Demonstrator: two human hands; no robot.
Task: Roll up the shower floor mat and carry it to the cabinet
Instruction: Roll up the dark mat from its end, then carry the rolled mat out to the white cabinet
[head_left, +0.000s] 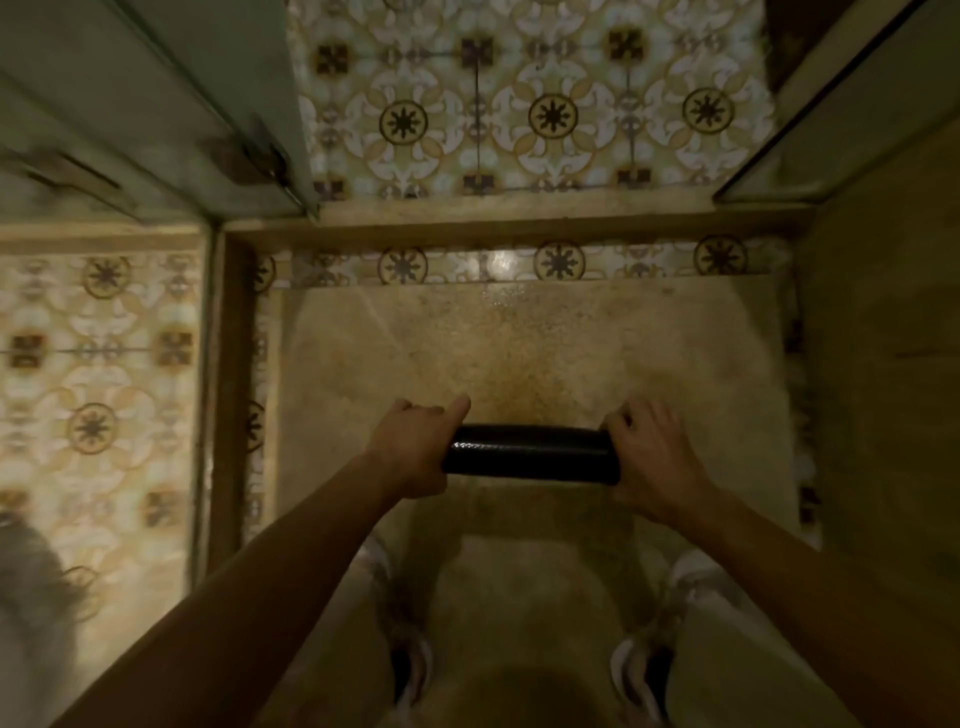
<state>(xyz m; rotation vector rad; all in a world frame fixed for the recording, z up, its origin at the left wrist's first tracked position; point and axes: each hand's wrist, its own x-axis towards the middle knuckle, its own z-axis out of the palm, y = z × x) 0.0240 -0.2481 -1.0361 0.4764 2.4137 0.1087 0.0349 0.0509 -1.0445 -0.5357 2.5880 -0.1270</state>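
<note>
While the rolled black mat (530, 453) lies level, left hand (413, 451) and right hand (655, 460) clasp its ends.

- No writing, label, brand, number or sign can be read anywhere in this view.
- The floor tiles (553, 114) carry only floral and star ornament, no letters.
- The dark rolled mat (530, 454) shows a glossy surface, no print to make out.
</note>
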